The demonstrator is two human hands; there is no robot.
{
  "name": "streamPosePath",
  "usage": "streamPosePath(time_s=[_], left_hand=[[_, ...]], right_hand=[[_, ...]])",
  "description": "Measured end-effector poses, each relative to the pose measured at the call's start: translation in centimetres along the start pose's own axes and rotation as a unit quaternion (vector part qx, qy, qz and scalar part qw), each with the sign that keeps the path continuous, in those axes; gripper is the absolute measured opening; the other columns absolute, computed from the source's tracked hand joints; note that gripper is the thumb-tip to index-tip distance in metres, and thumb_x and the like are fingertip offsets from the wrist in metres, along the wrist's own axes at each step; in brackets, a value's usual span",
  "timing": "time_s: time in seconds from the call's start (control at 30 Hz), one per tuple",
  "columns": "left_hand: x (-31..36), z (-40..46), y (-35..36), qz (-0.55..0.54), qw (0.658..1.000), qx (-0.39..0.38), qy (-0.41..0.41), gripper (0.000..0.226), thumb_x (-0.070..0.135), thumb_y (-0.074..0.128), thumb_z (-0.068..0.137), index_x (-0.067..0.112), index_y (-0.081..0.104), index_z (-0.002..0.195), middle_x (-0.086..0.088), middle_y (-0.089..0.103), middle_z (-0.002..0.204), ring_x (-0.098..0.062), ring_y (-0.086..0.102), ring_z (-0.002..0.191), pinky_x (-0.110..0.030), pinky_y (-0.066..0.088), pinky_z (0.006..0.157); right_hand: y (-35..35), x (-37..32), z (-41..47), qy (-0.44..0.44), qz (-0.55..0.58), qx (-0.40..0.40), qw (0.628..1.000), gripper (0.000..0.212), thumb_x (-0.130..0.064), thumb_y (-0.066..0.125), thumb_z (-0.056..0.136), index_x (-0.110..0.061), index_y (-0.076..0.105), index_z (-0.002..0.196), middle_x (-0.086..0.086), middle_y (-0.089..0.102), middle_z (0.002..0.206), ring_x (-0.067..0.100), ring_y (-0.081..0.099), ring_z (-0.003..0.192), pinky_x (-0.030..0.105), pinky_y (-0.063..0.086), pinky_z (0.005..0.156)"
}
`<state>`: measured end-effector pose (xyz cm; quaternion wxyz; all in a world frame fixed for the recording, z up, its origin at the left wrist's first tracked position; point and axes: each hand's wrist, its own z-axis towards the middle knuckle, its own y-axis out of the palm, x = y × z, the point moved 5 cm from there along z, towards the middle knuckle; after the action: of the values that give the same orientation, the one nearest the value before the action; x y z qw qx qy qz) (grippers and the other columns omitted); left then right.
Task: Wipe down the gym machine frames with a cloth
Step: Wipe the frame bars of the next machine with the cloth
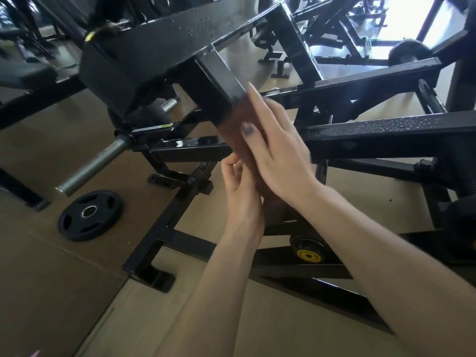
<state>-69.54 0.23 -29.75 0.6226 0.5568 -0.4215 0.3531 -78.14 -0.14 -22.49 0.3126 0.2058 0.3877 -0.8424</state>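
A brown cloth (233,124) is wrapped round a slanted square beam of the black machine frame (164,34), just below the beam's bare black part. My right hand (279,153) lies on the cloth with straight fingers pointing up the beam and the thumb across the cloth's front. My left hand (240,191) is just below it, fingers curled, gripping the cloth's lower end. The cloth's lower part is hidden behind both hands.
Water droplets speckle the upper beam and a flat beam (386,127) at right. A steel plate sleeve (95,166) sticks out at left above a black weight plate (90,215) on the tan floor. A yellow-capped pivot (309,255) sits below my arms. More black frames crowd the back.
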Motion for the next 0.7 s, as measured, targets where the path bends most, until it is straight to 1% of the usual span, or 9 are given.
streamPosePath(time_s=[0.07, 0.13, 0.17, 0.23, 0.3, 0.4, 0.5, 0.53, 0.7], left_hand=[[-0.2, 0.1, 0.0, 0.005, 1.0, 0.0, 0.014, 0.02, 0.033, 0.054, 0.103, 0.025, 0.046, 0.12, -0.001, 0.063, 0.101, -0.01, 0.063, 0.089, -0.025, 0.055, 0.076], [-0.2, 0.1, 0.0, 0.015, 1.0, -0.001, 0.021, 0.014, 0.027, 0.051, 0.106, 0.026, 0.045, 0.118, 0.007, 0.058, 0.09, -0.003, 0.059, 0.08, -0.018, 0.052, 0.071], [-0.1, 0.1, 0.1, 0.02, 1.0, -0.003, 0.022, 0.014, 0.03, 0.052, 0.105, 0.032, 0.047, 0.118, 0.005, 0.062, 0.097, -0.005, 0.062, 0.087, -0.021, 0.054, 0.076], [0.2, -0.1, 0.4, 0.018, 1.0, -0.011, 0.022, 0.014, 0.039, 0.056, 0.103, 0.048, 0.052, 0.114, 0.0, 0.066, 0.121, -0.017, 0.066, 0.11, -0.04, 0.057, 0.094], [0.2, -0.4, 0.6, -0.011, 1.0, -0.009, 0.008, 0.018, 0.042, 0.057, 0.103, 0.046, 0.053, 0.119, -0.002, 0.065, 0.129, -0.024, 0.066, 0.118, -0.054, 0.055, 0.098], [0.0, -0.7, 0.7, -0.037, 0.999, 0.02, -0.02, 0.032, 0.043, 0.056, 0.103, 0.036, 0.048, 0.132, -0.004, 0.066, 0.13, -0.024, 0.066, 0.118, -0.047, 0.056, 0.096], [0.2, -1.1, 1.1, -0.024, 0.999, 0.043, -0.012, 0.033, 0.041, 0.051, 0.105, 0.03, 0.047, 0.136, -0.001, 0.062, 0.135, -0.018, 0.059, 0.125, -0.041, 0.047, 0.109], [0.2, -1.1, 1.2, -0.017, 0.999, 0.049, -0.011, 0.034, 0.04, 0.051, 0.104, 0.03, 0.047, 0.136, 0.0, 0.061, 0.136, -0.016, 0.058, 0.127, -0.042, 0.042, 0.114], [0.2, -1.4, 1.3, -0.022, 0.998, 0.048, -0.023, 0.034, 0.034, 0.051, 0.105, 0.028, 0.046, 0.138, 0.002, 0.062, 0.135, -0.01, 0.06, 0.124, -0.039, 0.042, 0.115]], right_hand=[[0.5, -2.2, 2.9, -0.024, -0.005, 0.009, 1.0, 0.06, -0.053, 0.03, 0.105, -0.034, 0.025, 0.161, -0.007, 0.047, 0.148, 0.015, 0.056, 0.122, 0.047, 0.053, 0.095], [0.6, -2.8, 3.6, -0.034, -0.002, 0.02, 0.999, 0.061, -0.053, 0.029, 0.104, -0.031, 0.027, 0.161, -0.005, 0.05, 0.144, 0.016, 0.057, 0.119, 0.046, 0.055, 0.092], [0.7, -2.4, 3.3, -0.035, 0.002, 0.019, 0.999, 0.061, -0.053, 0.029, 0.104, -0.031, 0.027, 0.161, -0.005, 0.049, 0.144, 0.016, 0.056, 0.12, 0.046, 0.055, 0.092], [0.5, -1.3, 2.0, -0.028, -0.001, 0.003, 1.0, 0.06, -0.052, 0.03, 0.105, -0.033, 0.025, 0.162, -0.004, 0.047, 0.146, 0.017, 0.053, 0.124, 0.047, 0.053, 0.095], [0.2, 0.3, 0.1, -0.005, 0.002, -0.014, 1.0, 0.059, -0.051, 0.032, 0.106, -0.036, 0.022, 0.162, -0.005, 0.044, 0.147, 0.015, 0.05, 0.128, 0.047, 0.05, 0.101], [-0.7, 4.0, -4.2, 0.051, 0.029, -0.062, 0.996, 0.057, -0.048, 0.033, 0.108, -0.04, 0.017, 0.162, -0.009, 0.04, 0.147, 0.011, 0.045, 0.131, 0.041, 0.048, 0.108], [-1.9, 8.4, -9.2, 0.179, 0.051, -0.148, 0.971, 0.053, -0.04, 0.031, 0.111, -0.043, 0.013, 0.161, -0.011, 0.037, 0.138, 0.002, 0.042, 0.122, 0.007, 0.039, 0.098], [-2.4, 9.3, -10.2, 0.225, 0.073, -0.161, 0.958, 0.051, -0.038, 0.03, 0.111, -0.043, 0.017, 0.16, -0.008, 0.039, 0.136, 0.004, 0.044, 0.121, 0.006, 0.038, 0.096], [-2.7, 9.8, -10.6, 0.279, 0.031, -0.108, 0.954, 0.044, -0.044, 0.024, 0.111, -0.044, 0.032, 0.155, -0.002, 0.046, 0.124, 0.02, 0.051, 0.117, 0.039, 0.045, 0.105]])
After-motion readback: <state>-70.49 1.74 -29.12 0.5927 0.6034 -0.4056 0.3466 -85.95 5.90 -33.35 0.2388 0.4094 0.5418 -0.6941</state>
